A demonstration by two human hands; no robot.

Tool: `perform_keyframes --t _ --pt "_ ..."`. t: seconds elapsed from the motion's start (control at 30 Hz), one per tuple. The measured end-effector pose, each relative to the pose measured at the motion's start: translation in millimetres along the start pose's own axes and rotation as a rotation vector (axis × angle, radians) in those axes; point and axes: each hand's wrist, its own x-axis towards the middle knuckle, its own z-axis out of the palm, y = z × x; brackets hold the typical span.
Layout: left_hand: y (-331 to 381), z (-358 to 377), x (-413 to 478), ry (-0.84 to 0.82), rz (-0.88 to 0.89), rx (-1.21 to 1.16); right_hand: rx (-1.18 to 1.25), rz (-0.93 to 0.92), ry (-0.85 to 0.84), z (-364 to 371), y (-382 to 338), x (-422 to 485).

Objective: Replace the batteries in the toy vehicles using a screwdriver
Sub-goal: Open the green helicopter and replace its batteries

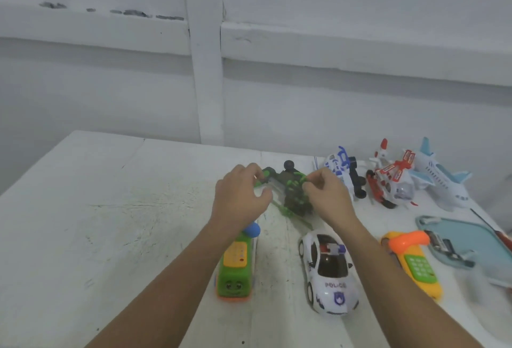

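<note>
Bare white-painted room, perhaps a home: scratched white table [110, 209], plastic toy vehicles [328, 273], chipped wall [133, 12].

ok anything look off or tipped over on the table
The blue-white toy beyond the right hand lies tipped on its side, black wheels pointing sideways. The police car, red helicopter and plane sit upright. The green helicopter, gripped by that hand and the left hand, is too covered to judge.

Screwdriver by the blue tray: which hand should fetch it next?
Probably the right hand: both hold the helicopter, but the screwdriver lies far right, across from the left hand.
</note>
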Motion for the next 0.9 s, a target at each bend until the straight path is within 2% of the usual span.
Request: perform_keyframes --t 0.13,0.23,0.33,0.43,0.6,0.73,0.9 --pt "23.1 25.8 31.2 -0.274 -0.039 0.016 -0.12 -0.033 0.112 -7.0 7.6 24.2" --pt "27.5 46.8 45.7 -0.378 -0.102 0.054 -0.195 0.001 0.13 -10.3 14.3 38.3" --pt "31.0 62.5 53.9 -0.437 -0.18 0.102 -0.334 0.048 -0.002 -13.2 19.1 47.8" --pt "35.2 73.1 55.2 -0.504 -0.268 0.044 -0.385 0.072 -0.152 -16.0 15.4 48.7" --pt "38.9 76.3 51.6 -0.513 -0.404 -0.163 -0.329 0.117 -0.3 -17.7 13.5 51.4" --pt "39.9 70.5 47.4 -0.466 -0.502 -0.323 -0.244 0.133 -0.309 -19.0 10.9 46.9" --pt "41.4 58.0 39.1 -0.321 -0.53 -0.486 0.023 0.174 -0.254 -19.9 2.8 37.7"
